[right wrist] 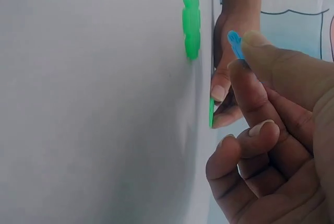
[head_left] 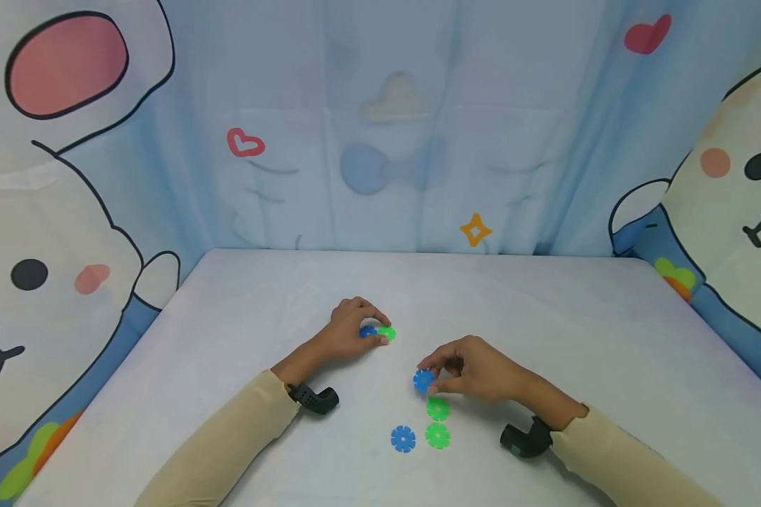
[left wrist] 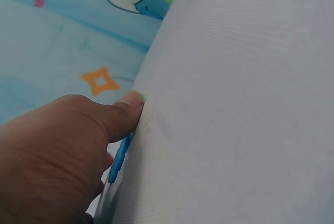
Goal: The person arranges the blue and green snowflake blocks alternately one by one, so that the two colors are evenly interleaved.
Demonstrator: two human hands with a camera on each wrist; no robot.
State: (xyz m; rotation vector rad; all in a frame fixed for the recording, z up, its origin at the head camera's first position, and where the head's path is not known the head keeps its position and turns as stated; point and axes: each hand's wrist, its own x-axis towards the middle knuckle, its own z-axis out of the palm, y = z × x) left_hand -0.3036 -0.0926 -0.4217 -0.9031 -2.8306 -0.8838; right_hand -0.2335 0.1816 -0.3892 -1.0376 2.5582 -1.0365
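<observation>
Your left hand (head_left: 347,329) pinches green disc (head_left: 390,333), right hand (head_left: 480,367) blue disc (head_left: 422,381).
Loose discs (head_left: 437,437) lie lower centre; table (head_left: 609,338) spreads right, far edge (head_left: 380,253) mid-frame.

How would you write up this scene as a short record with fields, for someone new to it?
Left grip: holds a flat green disc at the table, with a blue disc beside it
Joined: cannot tell
Right grip: pinches a second blue disc between thumb and finger
Unheld: upper green disc, lower green disc, third blue disc left of the lower green one
Total: three blue, three green
Backdrop: light-blue curtain
</observation>
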